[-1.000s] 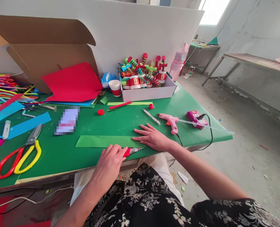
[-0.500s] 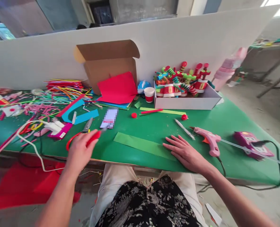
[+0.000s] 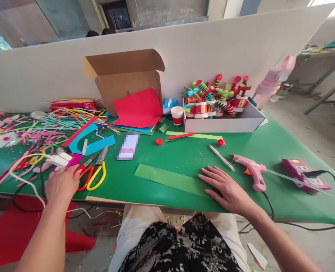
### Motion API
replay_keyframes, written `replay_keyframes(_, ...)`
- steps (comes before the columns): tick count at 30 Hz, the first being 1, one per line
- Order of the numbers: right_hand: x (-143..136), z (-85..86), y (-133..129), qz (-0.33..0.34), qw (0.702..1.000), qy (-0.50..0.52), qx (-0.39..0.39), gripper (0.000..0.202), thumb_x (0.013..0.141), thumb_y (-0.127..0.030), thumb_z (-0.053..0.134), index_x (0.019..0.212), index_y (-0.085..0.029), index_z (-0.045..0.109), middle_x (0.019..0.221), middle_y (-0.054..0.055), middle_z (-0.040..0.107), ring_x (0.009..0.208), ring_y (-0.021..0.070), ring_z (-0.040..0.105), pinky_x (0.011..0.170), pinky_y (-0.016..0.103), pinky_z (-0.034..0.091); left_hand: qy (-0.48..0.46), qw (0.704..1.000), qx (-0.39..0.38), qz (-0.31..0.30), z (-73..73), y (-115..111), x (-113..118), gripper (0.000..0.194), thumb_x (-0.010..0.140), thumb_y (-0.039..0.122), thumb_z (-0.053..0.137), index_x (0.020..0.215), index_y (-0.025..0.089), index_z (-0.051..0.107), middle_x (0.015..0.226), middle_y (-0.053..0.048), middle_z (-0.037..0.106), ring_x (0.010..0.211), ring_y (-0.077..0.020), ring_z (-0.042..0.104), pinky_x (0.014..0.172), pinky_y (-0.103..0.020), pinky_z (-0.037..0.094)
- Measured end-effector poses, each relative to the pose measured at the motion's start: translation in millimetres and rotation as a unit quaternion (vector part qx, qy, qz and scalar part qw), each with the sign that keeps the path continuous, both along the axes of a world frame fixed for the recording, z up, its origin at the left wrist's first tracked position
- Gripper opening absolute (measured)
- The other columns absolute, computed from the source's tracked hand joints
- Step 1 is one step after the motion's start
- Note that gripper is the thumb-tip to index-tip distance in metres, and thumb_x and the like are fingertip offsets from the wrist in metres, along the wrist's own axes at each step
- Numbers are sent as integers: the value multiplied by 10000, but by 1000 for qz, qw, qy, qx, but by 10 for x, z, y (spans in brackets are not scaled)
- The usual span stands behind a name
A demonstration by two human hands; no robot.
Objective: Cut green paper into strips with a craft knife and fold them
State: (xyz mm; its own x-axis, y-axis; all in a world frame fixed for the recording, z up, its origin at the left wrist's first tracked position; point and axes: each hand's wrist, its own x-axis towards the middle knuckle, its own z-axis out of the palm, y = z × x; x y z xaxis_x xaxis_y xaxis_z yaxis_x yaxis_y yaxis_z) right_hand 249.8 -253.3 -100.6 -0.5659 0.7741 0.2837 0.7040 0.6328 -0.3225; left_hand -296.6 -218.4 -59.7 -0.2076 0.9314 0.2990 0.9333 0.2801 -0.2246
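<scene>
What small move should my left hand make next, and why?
Probably leave the red-handled cutter by the scissors: your left hand is at its handle end, and only your right hand rests on the green strip, whose left end lies unheld.

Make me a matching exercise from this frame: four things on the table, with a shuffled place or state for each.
Things:
1. pink plastic glue gun
2. long green paper strip
3. open white cardboard box
4. metal scissors with red and yellow handles

Places or states:
A. close by the left hand
B. filled with colourful figures
C. clear stick poking out its back
D. partly under the right hand

Pairs: 1-C, 2-D, 3-B, 4-A
</scene>
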Motion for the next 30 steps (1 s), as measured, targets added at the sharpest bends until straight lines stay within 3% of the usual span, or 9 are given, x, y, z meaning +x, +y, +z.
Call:
replay_keyframes(2,-41,42,-23,-9,1000,-11,-10,438,999,-377,477,1409,-240,541,1451,105,542,1377,313,462,1134,600,371,-20,998,48,-39,30,9,159,462,938,379,330,1141,148,675,1013,-163,697,877,-311,589,751,-424,492)
replay_keyframes(5,-172,130,-60,-34,999,-33,-20,495,951,-459,559,1385,-220,572,1415,139,570,1325,335,511,1123,605,377,-141,967,80,-198,51,52,639,428,947,414,345,1100,212,691,1047,-109,697,973,-277,614,894,-424,493)
replay_keyframes(8,-323,205,-70,-53,997,-48,-36,576,888,-492,649,1388,-218,570,1380,151,591,1262,329,551,1095,568,422,-260,901,-15,-346,-17,126,1233,387,953,424,376,1100,259,693,1152,-56,692,1093,-241,609,974,-382,476)
replay_keyframes(10,-381,234,-62,-55,996,-54,-47,572,877,-475,669,1385,-229,573,1373,146,594,1248,324,552,1073,554,445,-271,872,-91,-397,-99,205,1540,392,950,409,379,1163,245,664,1252,-70,652,1165,-240,579,1005,-390,460)
replay_keyframes(12,-389,245,-49,-57,995,-57,-54,548,886,-446,665,1384,-236,573,1383,146,586,1261,326,540,1072,564,441,-253,862,-144,-415,-159,303,1719,378,927,373,412,1198,231,634,1262,-91,633,1158,-251,570,982,-410,464)
replay_keyframes(17,-331,230,-25,-69,994,-59,-64,552,896,-376,660,1415,-240,534,1434,137,547,1311,330,511,1098,582,407,-203,865,-236,-393,-96,486,1814,165,846,273,527,983,243,614,880,-30,644,898,-238,592,771,-364,461)
replay_keyframes(20,-371,211,-11,-76,994,-54,-56,628,878,-396,678,1458,-261,480,1472,142,508,1353,342,472,1107,601,389,-210,857,-254,-395,-38,487,1842,81,831,244,536,896,236,583,788,-1,596,803,-212,575,703,-319,428)
replay_keyframes(26,-584,193,100,-92,993,-70,-13,748,838,-391,730,1498,-232,416,1553,159,395,1433,367,354,1171,610,276,-252,837,-148,-462,-63,278,1920,243,893,160,425,1031,244,606,850,-19,619,849,-198,595,789,-329,439)
replay_keyframes(30,-647,269,232,-97,993,-58,-20,807,837,-448,721,1525,-231,360,1511,152,457,1413,377,376,1152,633,283,-320,830,-49,-455,47,213,1928,220,962,270,397,909,220,605,910,-39,620,863,-182,595,786,-293,458)
